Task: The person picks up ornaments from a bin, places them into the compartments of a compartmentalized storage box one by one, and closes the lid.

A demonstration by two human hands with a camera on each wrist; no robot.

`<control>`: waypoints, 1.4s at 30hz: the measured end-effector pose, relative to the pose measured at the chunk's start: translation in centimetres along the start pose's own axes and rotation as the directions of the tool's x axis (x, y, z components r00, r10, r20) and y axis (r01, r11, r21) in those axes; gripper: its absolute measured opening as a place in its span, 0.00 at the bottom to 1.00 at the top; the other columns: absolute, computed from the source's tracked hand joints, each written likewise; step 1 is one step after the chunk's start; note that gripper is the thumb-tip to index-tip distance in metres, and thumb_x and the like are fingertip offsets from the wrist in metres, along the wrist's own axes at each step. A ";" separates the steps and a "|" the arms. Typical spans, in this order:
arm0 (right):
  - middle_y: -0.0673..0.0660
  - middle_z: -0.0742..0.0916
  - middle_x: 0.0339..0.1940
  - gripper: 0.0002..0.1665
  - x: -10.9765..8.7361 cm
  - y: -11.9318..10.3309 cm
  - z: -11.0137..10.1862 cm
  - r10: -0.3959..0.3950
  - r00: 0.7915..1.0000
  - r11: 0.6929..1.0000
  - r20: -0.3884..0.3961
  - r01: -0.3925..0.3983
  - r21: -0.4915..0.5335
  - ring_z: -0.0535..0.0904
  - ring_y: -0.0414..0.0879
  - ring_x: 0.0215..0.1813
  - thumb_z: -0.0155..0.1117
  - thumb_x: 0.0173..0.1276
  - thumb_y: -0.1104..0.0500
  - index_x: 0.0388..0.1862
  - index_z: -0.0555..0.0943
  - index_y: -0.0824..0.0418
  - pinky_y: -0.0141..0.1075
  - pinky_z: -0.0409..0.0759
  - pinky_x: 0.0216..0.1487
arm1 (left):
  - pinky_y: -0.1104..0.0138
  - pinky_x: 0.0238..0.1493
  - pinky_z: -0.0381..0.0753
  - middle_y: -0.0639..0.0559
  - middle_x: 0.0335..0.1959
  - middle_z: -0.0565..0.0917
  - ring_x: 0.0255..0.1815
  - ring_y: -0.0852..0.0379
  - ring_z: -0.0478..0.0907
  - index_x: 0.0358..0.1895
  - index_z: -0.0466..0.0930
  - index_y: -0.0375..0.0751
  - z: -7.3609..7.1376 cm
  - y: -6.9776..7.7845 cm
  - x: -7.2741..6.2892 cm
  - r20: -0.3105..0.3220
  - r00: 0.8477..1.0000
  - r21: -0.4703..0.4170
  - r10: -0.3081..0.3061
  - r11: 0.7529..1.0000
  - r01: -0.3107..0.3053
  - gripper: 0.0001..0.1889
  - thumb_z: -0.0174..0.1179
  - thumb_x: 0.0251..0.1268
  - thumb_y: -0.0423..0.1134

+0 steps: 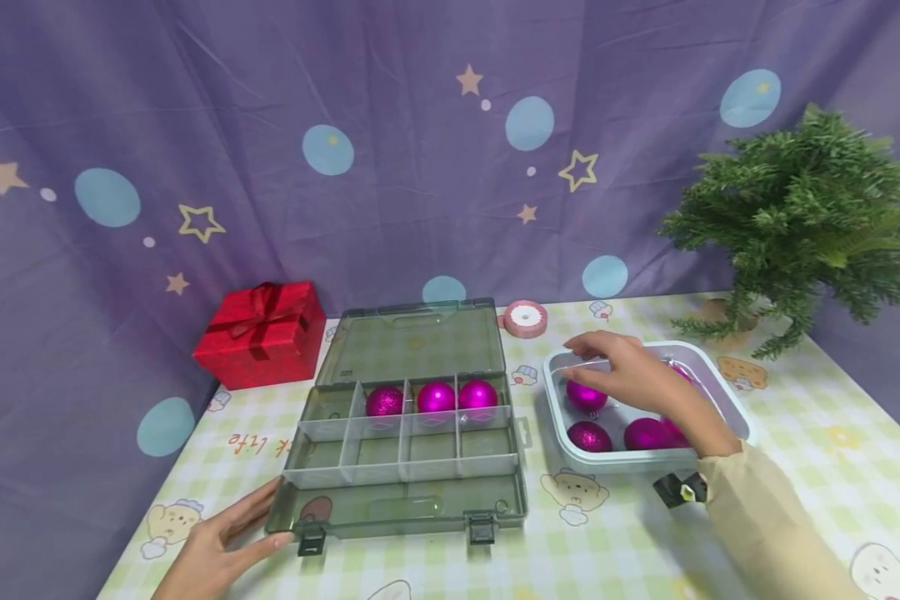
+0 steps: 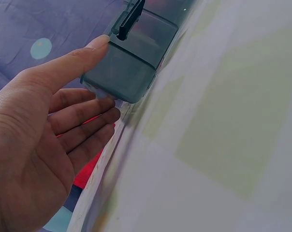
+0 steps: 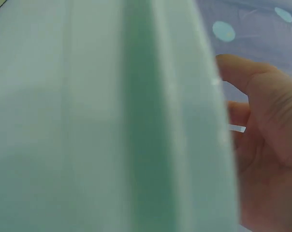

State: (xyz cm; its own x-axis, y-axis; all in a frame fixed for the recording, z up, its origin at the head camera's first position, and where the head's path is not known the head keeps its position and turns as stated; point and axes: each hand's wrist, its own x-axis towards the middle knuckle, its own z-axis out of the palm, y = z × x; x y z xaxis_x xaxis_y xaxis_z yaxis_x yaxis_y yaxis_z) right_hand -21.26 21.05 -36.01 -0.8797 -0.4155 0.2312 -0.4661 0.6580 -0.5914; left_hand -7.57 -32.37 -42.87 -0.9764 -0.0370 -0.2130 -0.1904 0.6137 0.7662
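A grey translucent divided box (image 1: 397, 481) lies with its lid folded back. Three shiny magenta bauble balls (image 1: 437, 400) sit in separate compartments of its back row. At the box's front left corner is my left hand (image 1: 225, 542), its thumb at the front edge and its extended fingers along the left side. My right hand (image 1: 630, 375) hovers over a pale mint tub (image 1: 558, 442), fingers loosely bent, with nothing visible in its grasp. Several magenta baubles (image 1: 589, 437) lie in the tub, some partly hidden by this hand. In the right wrist view, the tub wall (image 3: 97, 121) hides part of the hand.
Behind the divided box on the left stands a red gift box (image 1: 262, 337) with a bow. A pink ribbon spool (image 1: 525, 319) lies at the back. A small artificial tree (image 1: 802, 217) stands at back right. Checked cloth (image 1: 600, 550) covers the table.
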 end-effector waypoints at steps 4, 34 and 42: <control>0.64 0.87 0.54 0.25 -0.9 1.2 -0.1 0.030 1.000 0.999 -0.008 -0.031 -0.015 0.83 0.61 0.58 0.72 0.72 0.54 0.60 0.83 0.68 0.59 0.79 0.60 | 0.73 0.55 0.80 0.39 0.73 0.72 0.68 0.40 0.75 0.78 0.67 0.40 0.0 0.0 0.0 0.001 1.000 -0.009 0.018 1.000 -0.018 0.42 0.74 0.64 0.52; 0.58 0.89 0.46 0.31 -1.6 4.3 2.0 0.089 0.993 0.995 0.082 -0.085 -0.054 0.86 0.56 0.50 0.80 0.64 0.49 0.59 0.83 0.65 0.57 0.82 0.55 | 0.72 0.57 0.80 0.40 0.74 0.71 0.70 0.40 0.74 0.78 0.66 0.40 0.0 0.1 0.1 0.015 1.000 -0.027 0.005 1.000 -0.005 0.43 0.73 0.64 0.52; 0.57 0.89 0.46 0.28 -1.9 3.9 1.8 0.082 0.995 0.994 0.064 -0.077 -0.072 0.86 0.56 0.50 0.78 0.65 0.52 0.59 0.83 0.65 0.56 0.83 0.53 | 0.74 0.56 0.79 0.41 0.74 0.71 0.70 0.40 0.74 0.78 0.67 0.40 0.0 0.0 0.0 0.005 1.000 -0.029 0.016 0.999 -0.016 0.43 0.74 0.64 0.52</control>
State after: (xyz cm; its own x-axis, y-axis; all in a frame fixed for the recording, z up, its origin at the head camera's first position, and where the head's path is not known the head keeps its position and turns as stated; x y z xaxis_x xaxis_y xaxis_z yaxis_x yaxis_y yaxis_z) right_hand -21.29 23.31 -40.11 -0.9071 -0.3996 0.1320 -0.4024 0.7316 -0.5503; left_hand -7.60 -32.36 -42.83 -0.9788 -0.0235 -0.2035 -0.1778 0.5913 0.7866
